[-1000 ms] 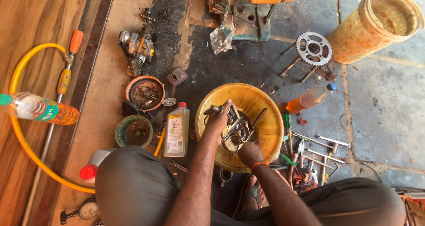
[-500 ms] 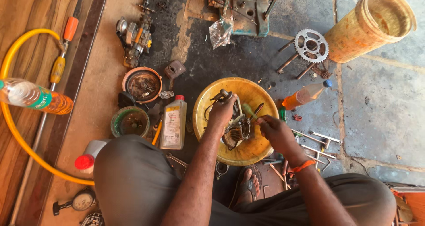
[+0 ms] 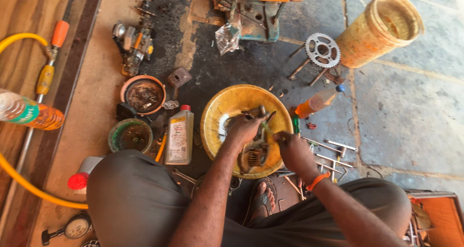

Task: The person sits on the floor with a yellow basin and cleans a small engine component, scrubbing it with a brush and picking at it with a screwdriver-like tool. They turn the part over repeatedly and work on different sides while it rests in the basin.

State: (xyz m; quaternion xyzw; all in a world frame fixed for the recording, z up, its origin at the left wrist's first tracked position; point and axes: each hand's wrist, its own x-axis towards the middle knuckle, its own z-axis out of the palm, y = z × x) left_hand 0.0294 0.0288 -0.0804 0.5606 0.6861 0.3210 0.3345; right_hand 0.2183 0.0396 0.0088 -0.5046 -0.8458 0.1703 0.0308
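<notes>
Since half a second ago your right hand (image 3: 295,152) has slid from the right rim toward the middle of the yellow basin (image 3: 217,111), which sits on the floor between your knees; your left hand (image 3: 244,128) has hardly shifted, closed around the greasy metal engine part (image 3: 253,152) lying in the basin; your right hand is curled shut on a small dark tool or piece at that part's edge, though what exactly it is you cannot tell; both grips look oily, so a slip could knock the part against the rim; the oil bottle (image 3: 180,135) stands just beside the basin, where a jolt from your left forearm would tip it.
</notes>
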